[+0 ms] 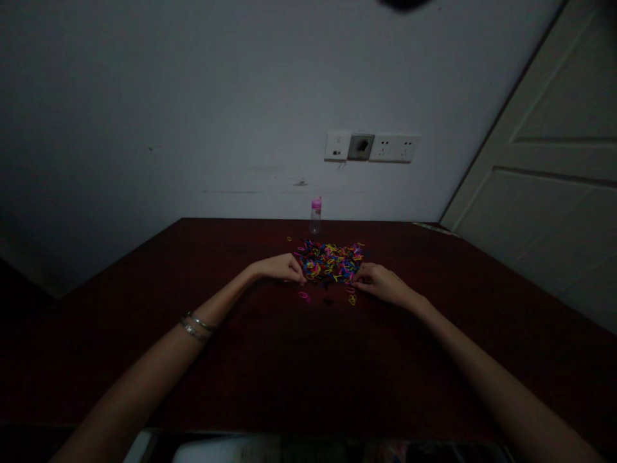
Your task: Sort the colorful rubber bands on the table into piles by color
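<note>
A pile of small rubber bands [332, 260] in many colours lies spread on the dark red table [289, 360]. At the pile's left edge rests my left hand [283, 267], its fingers curled closed; whatever they hold, if anything, is hidden. My right hand [378, 281] touches the right edge of the pile with thumb and fingertips pinched together. What sits in that pinch is too small to make out. In front of the pile lie a few pink bands [304, 296], a small cluster of yellow bands [352, 299] and a dark clump [328, 301] between them.
Behind the pile stands a clear bottle [315, 222] with a pink cap, close to the wall. Sockets and switches [371, 147] are set in the wall above. A panelled door [554, 161] borders the right side. An open drawer [226, 449] shows below the table's near edge.
</note>
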Action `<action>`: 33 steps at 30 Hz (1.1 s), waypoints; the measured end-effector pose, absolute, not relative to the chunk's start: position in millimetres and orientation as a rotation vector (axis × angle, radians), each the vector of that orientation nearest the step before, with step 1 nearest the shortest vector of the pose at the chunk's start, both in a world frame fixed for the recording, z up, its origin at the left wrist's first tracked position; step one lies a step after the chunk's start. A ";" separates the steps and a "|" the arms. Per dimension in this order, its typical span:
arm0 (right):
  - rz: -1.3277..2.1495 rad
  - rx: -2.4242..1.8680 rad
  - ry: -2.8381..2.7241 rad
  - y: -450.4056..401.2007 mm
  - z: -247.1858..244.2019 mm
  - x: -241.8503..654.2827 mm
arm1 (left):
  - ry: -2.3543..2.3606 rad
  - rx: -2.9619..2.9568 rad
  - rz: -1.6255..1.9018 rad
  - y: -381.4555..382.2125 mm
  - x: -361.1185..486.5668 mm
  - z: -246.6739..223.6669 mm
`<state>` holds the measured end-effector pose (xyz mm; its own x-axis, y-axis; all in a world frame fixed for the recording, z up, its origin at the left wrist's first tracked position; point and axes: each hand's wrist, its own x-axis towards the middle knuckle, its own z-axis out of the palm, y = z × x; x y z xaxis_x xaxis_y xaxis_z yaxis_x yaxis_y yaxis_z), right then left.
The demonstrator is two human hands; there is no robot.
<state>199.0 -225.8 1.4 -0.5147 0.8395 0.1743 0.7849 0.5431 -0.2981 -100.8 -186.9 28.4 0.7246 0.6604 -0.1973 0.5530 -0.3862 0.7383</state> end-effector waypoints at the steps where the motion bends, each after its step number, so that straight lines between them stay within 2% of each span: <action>1: 0.245 -1.350 -2.481 -226.3 1.3 198.5 | 0.914 2.091 0.161 -186.6 -100.8 28.4; 10: 0.223 -1.309 -2.466 -222.8 -2.4 199.5 | 0.917 2.117 0.168 -187.3 -101.2 29.9; 21: 0.376 -1.197 -2.354 -216.3 -2.2 205.8 | 0.929 2.120 0.172 -188.5 -102.4 31.2; 33: 0.575 -1.066 -2.150 -233.9 14.1 179.3 | 0.975 2.024 0.539 -200.2 -77.2 30.0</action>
<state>179.3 -233.9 14.1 -0.4491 0.8160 0.3641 0.5252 0.5707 -0.6312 -77.2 -200.2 30.0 0.6108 0.7912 0.0299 0.4466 -0.3754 0.8122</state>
